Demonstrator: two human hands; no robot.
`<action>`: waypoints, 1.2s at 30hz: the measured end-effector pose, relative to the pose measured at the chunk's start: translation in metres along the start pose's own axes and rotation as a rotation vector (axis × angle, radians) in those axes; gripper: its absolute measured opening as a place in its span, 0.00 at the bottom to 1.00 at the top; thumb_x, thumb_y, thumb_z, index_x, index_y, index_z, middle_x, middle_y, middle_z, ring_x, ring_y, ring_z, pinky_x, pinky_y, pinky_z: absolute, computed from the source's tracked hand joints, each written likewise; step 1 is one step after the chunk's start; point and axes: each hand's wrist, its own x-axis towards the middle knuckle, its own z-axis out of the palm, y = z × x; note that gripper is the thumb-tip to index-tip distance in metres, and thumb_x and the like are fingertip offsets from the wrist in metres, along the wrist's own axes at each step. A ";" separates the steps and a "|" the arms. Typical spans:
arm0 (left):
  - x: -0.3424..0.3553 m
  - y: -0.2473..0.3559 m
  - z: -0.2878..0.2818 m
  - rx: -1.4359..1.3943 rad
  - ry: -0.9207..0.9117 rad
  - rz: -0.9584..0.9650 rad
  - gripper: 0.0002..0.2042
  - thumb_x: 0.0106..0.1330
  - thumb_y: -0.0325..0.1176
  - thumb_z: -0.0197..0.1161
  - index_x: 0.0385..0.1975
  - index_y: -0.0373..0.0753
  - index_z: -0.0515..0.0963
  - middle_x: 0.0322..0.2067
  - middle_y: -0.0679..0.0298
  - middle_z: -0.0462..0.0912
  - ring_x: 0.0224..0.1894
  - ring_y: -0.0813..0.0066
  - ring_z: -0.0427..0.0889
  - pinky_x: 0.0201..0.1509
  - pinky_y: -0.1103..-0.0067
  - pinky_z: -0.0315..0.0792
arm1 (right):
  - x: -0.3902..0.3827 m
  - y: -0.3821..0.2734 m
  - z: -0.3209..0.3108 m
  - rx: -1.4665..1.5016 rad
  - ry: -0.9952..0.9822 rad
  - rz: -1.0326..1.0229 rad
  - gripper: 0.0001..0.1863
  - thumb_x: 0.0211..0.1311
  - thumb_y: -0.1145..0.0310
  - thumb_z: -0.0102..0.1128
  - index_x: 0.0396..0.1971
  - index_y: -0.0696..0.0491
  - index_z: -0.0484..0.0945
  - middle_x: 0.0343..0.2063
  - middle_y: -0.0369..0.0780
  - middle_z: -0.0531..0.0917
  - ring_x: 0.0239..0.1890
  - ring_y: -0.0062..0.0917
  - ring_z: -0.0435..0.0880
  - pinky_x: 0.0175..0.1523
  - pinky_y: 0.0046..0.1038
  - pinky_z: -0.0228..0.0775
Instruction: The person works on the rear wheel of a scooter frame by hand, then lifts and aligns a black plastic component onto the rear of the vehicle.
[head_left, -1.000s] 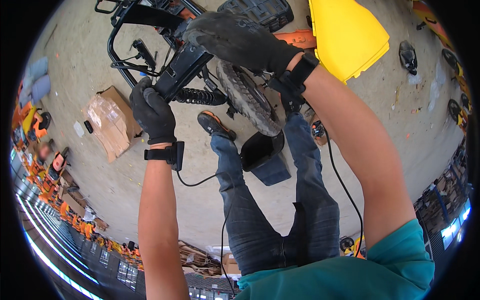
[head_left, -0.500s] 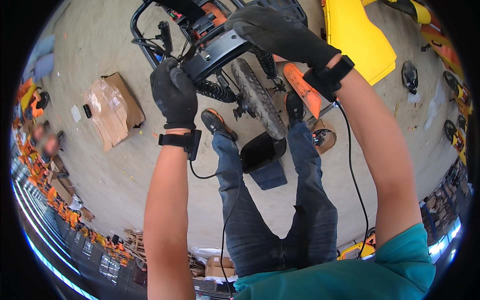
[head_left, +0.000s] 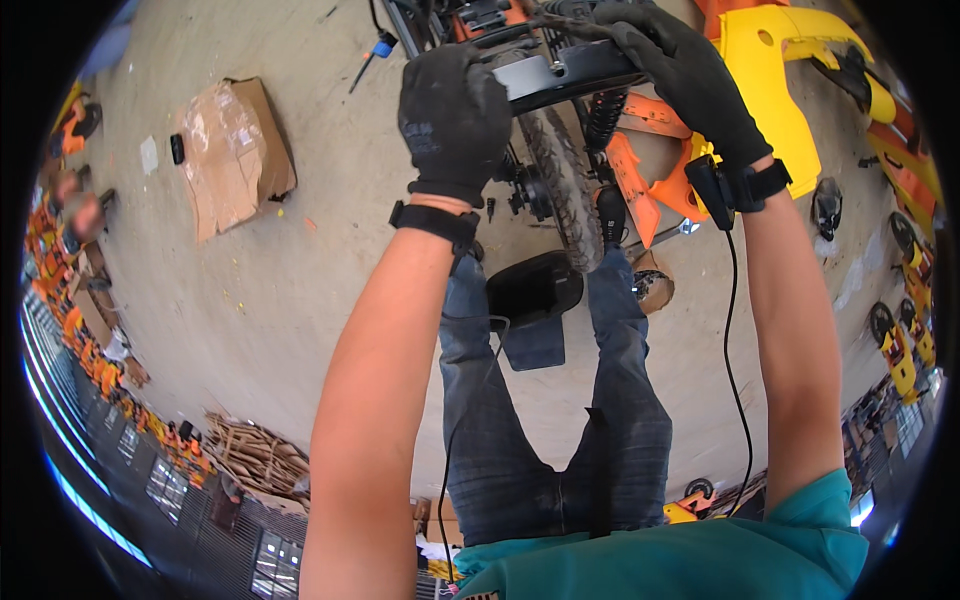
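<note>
Upper centre: we judge this a steadying step, left hand (head_left: 453, 122) and right hand (head_left: 692, 85) clasping the black crosspiece (head_left: 575, 84) at either end near the knobbly tyre (head_left: 566, 190), the next move calling for even grips.

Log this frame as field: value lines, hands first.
left hand: dark glove, gripping the left end of a black bar
right hand: dark glove, holding the bar's right end; fingertips partly hidden
wheel: knobby tire, below the bar in view
right side: orange panel, yellow panel
left side: brown cardboard
between lower legs: black curved part
</note>
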 end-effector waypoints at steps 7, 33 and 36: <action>0.000 -0.002 -0.006 -0.013 -0.055 -0.027 0.08 0.58 0.31 0.56 0.35 0.37 0.77 0.30 0.54 0.80 0.37 0.51 0.78 0.44 0.63 0.72 | 0.010 0.013 0.050 -0.324 0.552 -0.114 0.24 0.62 0.70 0.57 0.56 0.63 0.67 0.46 0.51 0.77 0.49 0.37 0.77 0.56 0.34 0.67; 0.005 0.011 -0.021 -0.050 -0.078 -0.205 0.09 0.52 0.33 0.59 0.31 0.39 0.71 0.31 0.57 0.73 0.40 0.55 0.74 0.44 0.62 0.69 | 0.026 0.021 0.027 -0.564 0.143 0.276 0.15 0.62 0.67 0.52 0.42 0.62 0.75 0.37 0.53 0.81 0.42 0.47 0.80 0.47 0.36 0.70; 0.005 0.011 -0.021 -0.036 -0.103 -0.234 0.10 0.52 0.34 0.59 0.32 0.40 0.70 0.31 0.57 0.73 0.40 0.55 0.73 0.45 0.63 0.68 | 0.030 0.013 0.030 -0.576 0.176 0.351 0.15 0.61 0.67 0.53 0.43 0.62 0.75 0.34 0.54 0.81 0.40 0.48 0.80 0.45 0.38 0.70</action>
